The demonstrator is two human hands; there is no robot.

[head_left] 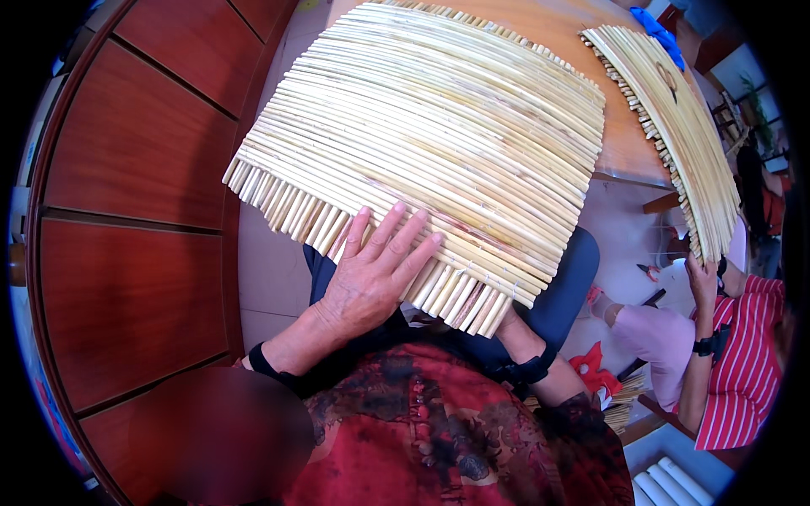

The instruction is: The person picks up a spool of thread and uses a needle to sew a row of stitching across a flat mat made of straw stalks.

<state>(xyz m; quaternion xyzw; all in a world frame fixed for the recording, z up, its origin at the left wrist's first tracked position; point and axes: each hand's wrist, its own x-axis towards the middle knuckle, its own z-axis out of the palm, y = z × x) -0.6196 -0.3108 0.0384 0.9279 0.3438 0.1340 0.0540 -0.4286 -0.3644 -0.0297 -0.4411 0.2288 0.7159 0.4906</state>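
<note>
A large mat of pale reed sticks (422, 110) fills the upper middle, resting partly on the table at the back and reaching toward my lap. Short stick ends run along its near edge. My left hand (375, 270) lies on this near edge, palm down, fingers stretched out and slightly apart over the sticks. My right hand (509, 327) is under the mat at the near right corner; its fingers are hidden, so what they hold cannot be made out.
Red-brown wooden cabinets (135, 143) line the left. A co-worker (734, 354) in a striped top holds a second reed mat (700, 169) on the wooden table (624, 143), near a blue item (654, 29). Pliers (648, 271) and red cloth (595, 367) lie below, right of my dark seat (574, 261).
</note>
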